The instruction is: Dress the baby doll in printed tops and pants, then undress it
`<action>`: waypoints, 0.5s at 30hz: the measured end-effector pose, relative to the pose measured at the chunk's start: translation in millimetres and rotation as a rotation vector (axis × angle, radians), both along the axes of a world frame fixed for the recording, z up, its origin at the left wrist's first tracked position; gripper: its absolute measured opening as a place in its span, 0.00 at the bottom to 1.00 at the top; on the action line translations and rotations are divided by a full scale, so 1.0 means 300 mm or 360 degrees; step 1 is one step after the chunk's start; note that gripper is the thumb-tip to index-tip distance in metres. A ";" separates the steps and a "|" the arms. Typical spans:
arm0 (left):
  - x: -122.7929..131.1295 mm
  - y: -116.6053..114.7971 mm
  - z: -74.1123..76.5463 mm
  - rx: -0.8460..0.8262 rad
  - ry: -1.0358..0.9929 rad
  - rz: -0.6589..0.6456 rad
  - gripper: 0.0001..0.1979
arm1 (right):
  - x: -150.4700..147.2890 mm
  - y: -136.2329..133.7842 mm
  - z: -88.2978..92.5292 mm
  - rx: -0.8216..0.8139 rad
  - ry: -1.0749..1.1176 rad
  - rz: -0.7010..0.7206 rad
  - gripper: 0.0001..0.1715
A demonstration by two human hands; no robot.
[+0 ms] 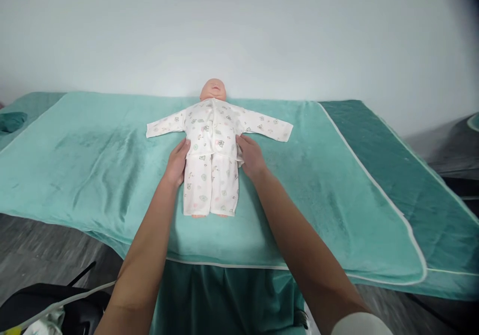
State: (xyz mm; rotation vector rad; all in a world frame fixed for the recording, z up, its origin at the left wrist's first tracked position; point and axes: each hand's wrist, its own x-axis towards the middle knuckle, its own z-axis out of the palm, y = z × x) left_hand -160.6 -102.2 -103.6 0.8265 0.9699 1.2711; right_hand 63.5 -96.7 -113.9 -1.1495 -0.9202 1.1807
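Observation:
A baby doll (214,89) lies on its back, its head toward the wall. It wears a white patterned long-sleeved top (211,130) and matching trousers (198,185); the sleeves spread out to both sides, and only a bit of the feet shows below the trouser legs. My left hand (178,161) holds the doll's side at the waist, thumb on top, by the hem of the top. On the opposite side my right hand (251,156) grips the waist the same way, with the hem bunched beside it. The fingers of both hands are partly hidden under the doll.
A light green blanket (310,190) with white piping covers the bed, over a darker green cover (419,200). Behind it rises a white wall (239,36). At the lower left are a black chair-like object (48,295) and a pale cable (71,301) near my left forearm.

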 end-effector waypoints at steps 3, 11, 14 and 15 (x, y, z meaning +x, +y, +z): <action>0.014 0.026 0.001 0.0021 -0.0025 -0.0034 0.29 | 0.002 0.016 0.013 0.0019 0.0285 0.0130 0.24; 0.045 0.072 0.003 0.0143 -0.0008 -0.0111 0.27 | 0.005 0.025 0.002 0.0073 0.0234 0.0215 0.38; 0.047 0.078 -0.001 0.0109 0.0021 -0.0089 0.27 | 0.005 0.023 -0.001 0.0051 0.0196 0.0225 0.40; 0.047 0.077 -0.003 0.0089 0.0039 -0.0051 0.27 | 0.004 0.021 -0.002 0.0043 0.0192 0.0233 0.40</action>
